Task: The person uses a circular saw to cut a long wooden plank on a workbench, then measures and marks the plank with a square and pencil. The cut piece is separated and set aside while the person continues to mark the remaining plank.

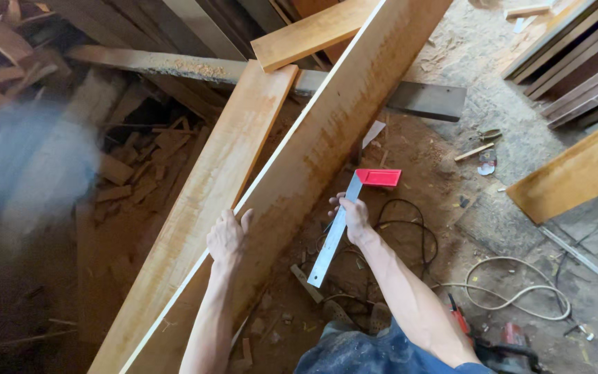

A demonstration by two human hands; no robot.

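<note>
Left hand (228, 235) sits flat at the centre of the frame, fingers spread over the top edge of the wide plank (327, 131) and touching the narrower board (209, 201) that lies just beside it on the left; it grips nothing, it just presses the wood steady. Right hand (353, 216), a little right of centre, is closed around the steel blade of a try square (346, 225), red stock up near the middle of the frame, blade tip pointing down toward the lower centre. The square hangs in the air beside the plank's right face, close but apart from it. Both boards run diagonally from lower left up to the top centre. Below the square lie black cable (410, 228) loops on the sawdust floor, a pale hose (513, 294) curls at lower right, and a red power tool (510, 346) sits at the bottom right corner. Scrap offcuts (133, 173) pile up at left. By the look of it, the plank is being held for checking or marking, with the square not yet applied. Seating the stock snug against the plank's edge would call for a steady left hand and a flat blade.
</note>
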